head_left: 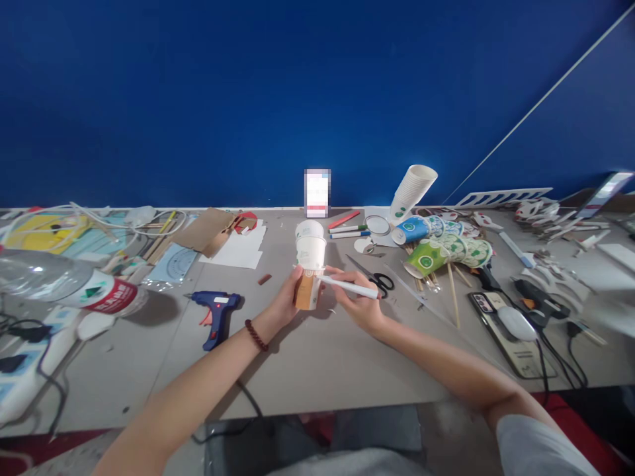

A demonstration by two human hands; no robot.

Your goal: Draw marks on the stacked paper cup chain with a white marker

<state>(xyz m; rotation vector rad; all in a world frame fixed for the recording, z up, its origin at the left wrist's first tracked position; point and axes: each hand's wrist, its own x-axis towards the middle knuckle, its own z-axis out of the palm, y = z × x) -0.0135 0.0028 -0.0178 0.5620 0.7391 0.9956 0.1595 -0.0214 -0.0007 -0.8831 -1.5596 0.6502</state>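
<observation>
An orange-and-white patterned paper cup [305, 292] is gripped by my left hand [282, 302], its fingers curled against the left side. Just beyond it are white paper cups [311, 252]; whether they are joined to the orange one I cannot tell. My right hand [358, 307] pinches a white marker pen [354, 287], whose tip points left at the upper part of the orange cup. Black-handled scissors [380, 283] lie beyond my right hand. To the left of my left hand rests a blue glue gun [216, 314].
Markers [350, 233] and a tall stack of white cups [413, 192] stand toward the blue wall. Green patterned cups [426, 258], a phone [510, 340] and a black glue gun [533, 297] lie right. A plastic bottle [64, 281] and power strip [40, 363] occupy the left.
</observation>
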